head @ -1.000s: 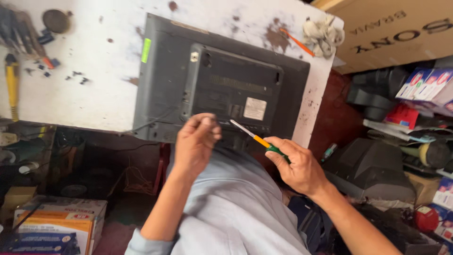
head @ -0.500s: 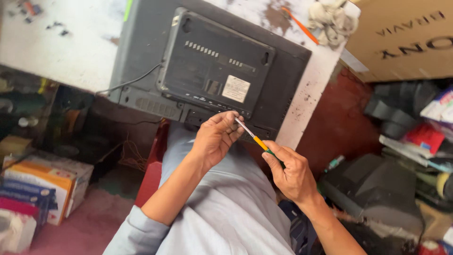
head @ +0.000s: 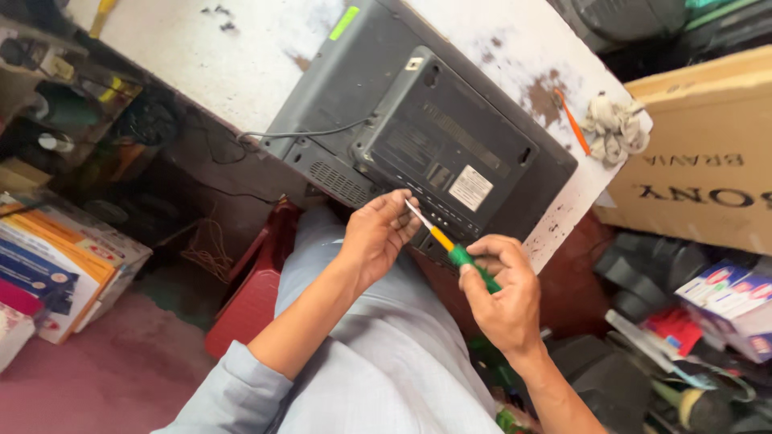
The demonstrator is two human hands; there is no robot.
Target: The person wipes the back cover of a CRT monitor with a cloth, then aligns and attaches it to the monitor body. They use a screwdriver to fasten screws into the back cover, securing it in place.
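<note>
Two hands at the lower edge of the grey television (head: 418, 137), which lies face down on the white table (head: 241, 64). My right hand (head: 503, 293) is closed around the green and orange screwdriver (head: 450, 249), its tip meeting my left hand (head: 378, 233), whose fingers curl there; whether they pinch anything I cannot tell. I judge I am working a screw; next, the tip wants seating squarely.

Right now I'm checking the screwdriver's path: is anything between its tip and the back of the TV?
Only the left hand: its fingers cup the tip of the screwdriver held by the right hand, at the near edge of the TV. Nothing else visible blocks it.
</note>
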